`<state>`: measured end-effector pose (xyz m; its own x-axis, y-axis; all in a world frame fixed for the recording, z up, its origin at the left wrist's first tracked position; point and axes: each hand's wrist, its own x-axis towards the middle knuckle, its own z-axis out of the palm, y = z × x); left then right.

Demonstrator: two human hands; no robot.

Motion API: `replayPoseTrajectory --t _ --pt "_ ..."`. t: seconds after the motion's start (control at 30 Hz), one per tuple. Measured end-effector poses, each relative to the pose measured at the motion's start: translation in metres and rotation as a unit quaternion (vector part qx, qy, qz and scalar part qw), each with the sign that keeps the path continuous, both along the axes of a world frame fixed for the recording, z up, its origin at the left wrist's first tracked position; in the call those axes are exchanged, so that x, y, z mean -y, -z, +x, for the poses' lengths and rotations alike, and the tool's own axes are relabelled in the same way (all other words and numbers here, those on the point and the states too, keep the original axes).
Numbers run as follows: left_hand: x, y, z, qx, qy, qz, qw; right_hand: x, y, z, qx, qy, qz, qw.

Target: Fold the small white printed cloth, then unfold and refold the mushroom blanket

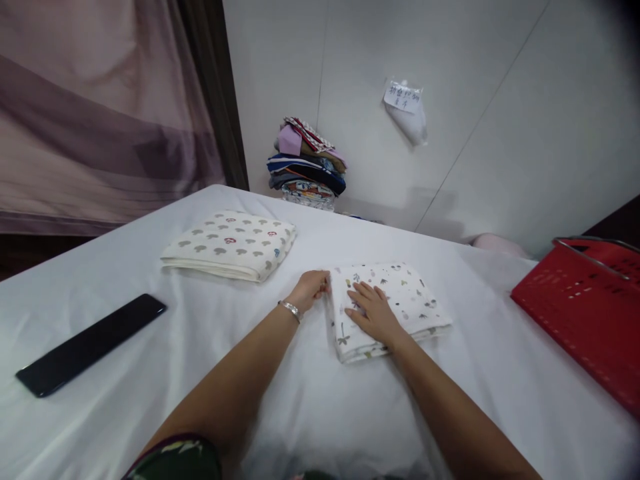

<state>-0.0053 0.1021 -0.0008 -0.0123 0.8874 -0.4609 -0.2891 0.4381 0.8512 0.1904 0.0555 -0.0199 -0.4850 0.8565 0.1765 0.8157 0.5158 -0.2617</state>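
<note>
From where I stand, the folded printed cloth (417, 297) lies on the white sheet (480, 373), in front of the person. The left hand (313, 287), a bracelet (291, 310) at its wrist, has a narrow grip, fingertips pinched on the cloth's far left corner; the right hand (374, 312) rests flat on top, fingers spread, hiding part of the print. Just beyond the left forearm sits a folded mushroom-patterned cloth (225, 247), and nearer on that side a glossy black slab (93, 347). A red basket (585, 313) takes up the right edge, well apart from both hands. Behind, against the wall (475, 60), rises a stack of folded fabrics (307, 167); a handwritten note (403, 99) hangs beside it, higher up. A pinkish curtain (100, 113) fills the left.
</note>
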Motion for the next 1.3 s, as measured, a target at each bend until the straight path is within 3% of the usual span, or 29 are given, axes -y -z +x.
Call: replayPoseTrajectory --t 0.23,0.4,0.53,0.8,0.9,0.97,1.07,1.17,1.23,1.3 --pt "-0.002 -0.011 -0.006 0.176 0.021 -0.031 0.984 0.005 -0.014 -0.003 0.029 -0.057 -0.026 0.998" --pt "-0.005 -0.002 -0.011 0.287 -0.052 -0.041 0.956 0.004 -0.015 -0.004 0.056 -0.07 -0.057 0.994" --pt "-0.006 0.002 -0.017 0.291 -0.044 -0.034 0.955 0.004 -0.014 -0.004 0.052 -0.074 -0.051 0.995" --pt "0.0 0.006 -0.011 0.179 -0.074 0.032 0.981 0.006 -0.016 -0.005 0.046 -0.078 -0.041 0.995" --pt "0.003 0.005 -0.012 0.007 -0.052 0.063 0.997 0.006 -0.017 -0.005 0.05 -0.076 -0.048 0.995" --pt "0.009 0.002 -0.013 -0.103 -0.057 0.087 0.989 0.006 -0.017 -0.005 0.049 -0.075 -0.052 0.995" --pt "0.025 -0.002 -0.01 -0.255 -0.048 0.21 0.943 0.006 -0.017 -0.006 0.049 -0.073 -0.057 0.994" --pt "0.042 0.002 0.0 -0.421 0.094 0.357 0.829 0.007 -0.016 -0.006 0.053 -0.07 -0.056 0.995" --pt "0.05 0.01 0.005 -0.479 0.179 0.374 0.773 0.006 -0.015 -0.007 0.056 -0.069 -0.05 0.995" --pt "0.054 0.019 0.007 -0.525 0.21 0.362 0.741 0.005 -0.015 -0.008 0.055 -0.071 -0.046 0.995"
